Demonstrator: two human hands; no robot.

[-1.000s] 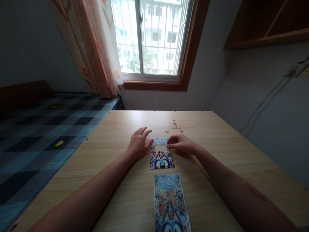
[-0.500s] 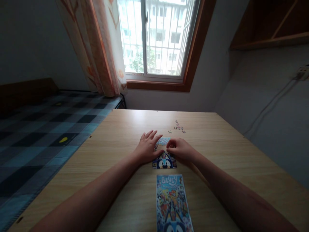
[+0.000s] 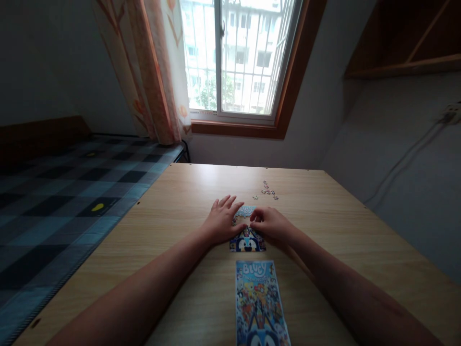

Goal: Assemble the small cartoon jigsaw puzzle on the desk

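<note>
A small, partly assembled jigsaw puzzle (image 3: pixel 248 240) with a blue cartoon dog lies in the middle of the wooden table (image 3: pixel 180 216). My left hand (image 3: pixel 223 222) rests flat on the puzzle's left side, fingers stretched out. On the puzzle's right side my right hand (image 3: pixel 270 223) has its fingers curled together in a pinch at the puzzle's middle; what they hold is hidden. Nearer to me lies a printed picture card (image 3: pixel 260 302) showing the same design.
Several loose puzzle pieces (image 3: pixel 268 190) lie beyond the hands. A bed with a checked cover (image 3: pixel 65 192) stands left of the table. A window (image 3: pixel 237 57) with a curtain (image 3: pixel 151 72) is behind, a grey wall on the right.
My left hand slid right onto the puzzle and flattened. My right hand moved slightly left onto the puzzle's middle. The camera view shifted a little.
</note>
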